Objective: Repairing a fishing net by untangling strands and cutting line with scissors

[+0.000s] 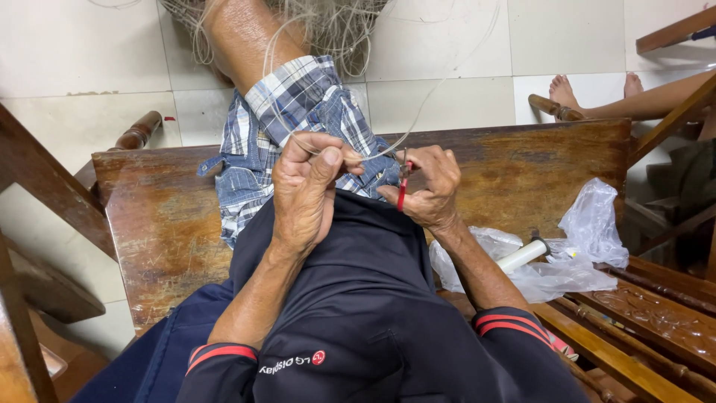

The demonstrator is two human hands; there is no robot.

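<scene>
My left hand is closed in a fist, pinching thin pale fishing line over my lap. My right hand grips small red-handled scissors with the blades up against the line just right of my left thumb. The line runs up to a tangled pale net draped over my knee at the top. I wear plaid shorts and a dark navy shirt with red-striped cuffs, and sit on a worn wooden bench.
A crumpled clear plastic bag with a white tube lies on the bench at my right. Another person's bare feet rest on the white tiled floor at the upper right. Wooden furniture frames stand at both sides.
</scene>
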